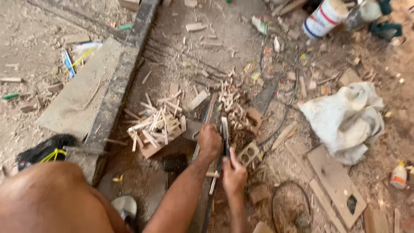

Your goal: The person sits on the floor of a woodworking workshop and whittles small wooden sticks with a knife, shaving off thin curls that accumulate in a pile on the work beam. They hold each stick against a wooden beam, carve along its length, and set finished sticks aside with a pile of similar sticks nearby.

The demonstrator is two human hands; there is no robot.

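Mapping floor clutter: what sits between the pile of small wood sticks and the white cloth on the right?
Head view: both hands, left hand and right hand, on a narrow blade-like tool, plus wood blocks, lie between the stick pile and white cloth.

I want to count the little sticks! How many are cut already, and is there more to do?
Done: a heap of cut wooden sticks, too many to count. In hand: the left hand and right hand hold a thin piece at the blade. Left: wood scraps lie around uncut.

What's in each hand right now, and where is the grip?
Left hand grips the blade near its lower end. Right hand pinches a small wood strip against it; exact hold unclear.
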